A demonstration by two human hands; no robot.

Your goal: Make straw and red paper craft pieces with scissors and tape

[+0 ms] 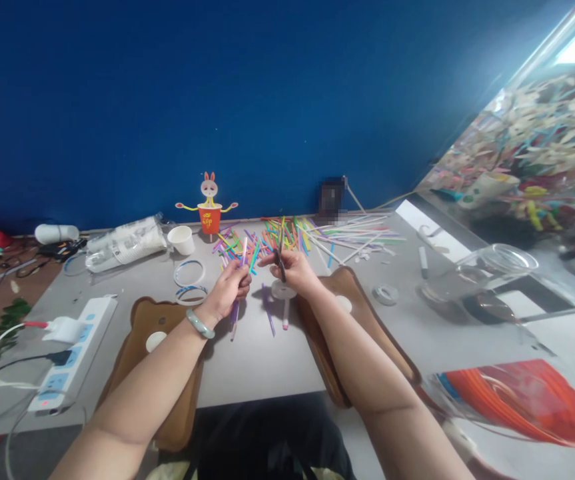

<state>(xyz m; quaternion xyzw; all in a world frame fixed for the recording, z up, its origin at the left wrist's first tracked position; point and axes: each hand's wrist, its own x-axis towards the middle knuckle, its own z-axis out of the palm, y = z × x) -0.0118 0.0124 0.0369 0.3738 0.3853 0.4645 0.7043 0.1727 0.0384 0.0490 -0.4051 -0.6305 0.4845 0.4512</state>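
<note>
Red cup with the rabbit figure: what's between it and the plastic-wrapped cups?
In the head view, a white cup sits between the red cup and the plastic-wrapped cups.

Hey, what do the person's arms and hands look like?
The left hand and right hand are ungloved, and no sleeves show on the left arm or right arm. A pale green bangle circles the left wrist; the right wrist shows none.

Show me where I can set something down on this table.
Two bare patches of tabletop: the near strip between the brown pads, and the area between the tape roll and the orange packet at right. Crowded: the far middle, strewn with colored straws, and the left side, with the power strip and wrapped cups.
</note>
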